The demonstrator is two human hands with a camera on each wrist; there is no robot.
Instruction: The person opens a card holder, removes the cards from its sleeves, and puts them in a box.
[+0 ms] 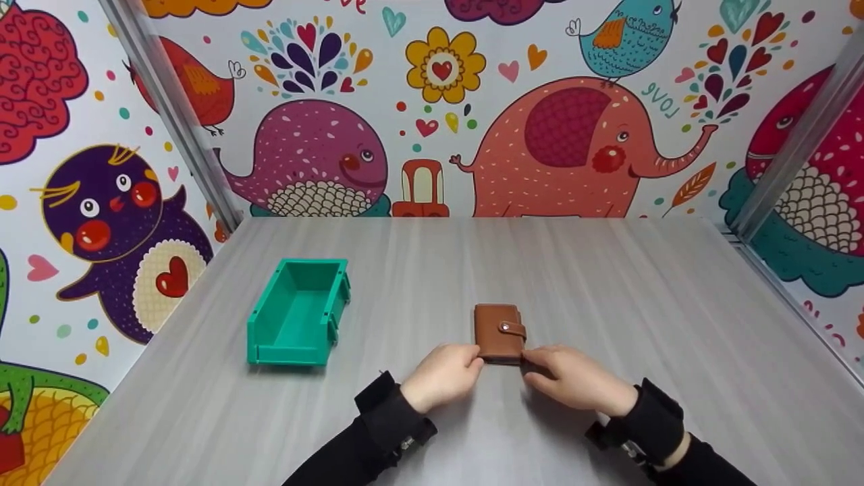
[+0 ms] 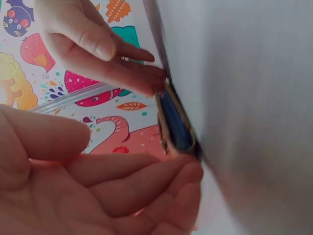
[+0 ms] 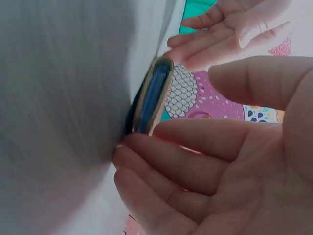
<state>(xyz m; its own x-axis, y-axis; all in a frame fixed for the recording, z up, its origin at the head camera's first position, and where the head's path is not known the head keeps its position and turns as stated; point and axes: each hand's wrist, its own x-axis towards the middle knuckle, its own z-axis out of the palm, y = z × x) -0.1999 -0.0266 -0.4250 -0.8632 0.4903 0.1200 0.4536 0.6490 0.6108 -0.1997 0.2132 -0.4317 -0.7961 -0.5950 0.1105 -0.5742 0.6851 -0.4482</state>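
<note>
A brown wallet (image 1: 498, 332) with a snapped strap on its right side lies on the table in the head view. My left hand (image 1: 443, 376) touches its lower left corner with the fingertips. At the lower right corner are the fingertips of my right hand (image 1: 579, 379). Both wrist views show the near edge of the wallet (image 2: 177, 122), bluish inside, between the two hands. In the right wrist view the fingers (image 3: 181, 161) lie fairly straight beside the wallet (image 3: 153, 95), thumb held apart.
A green plastic bin (image 1: 290, 354) stands on the left part of the grey table (image 1: 418, 290). Walls with printed cartoon animals rise behind and at the sides, with metal posts (image 1: 179, 115) at the corners.
</note>
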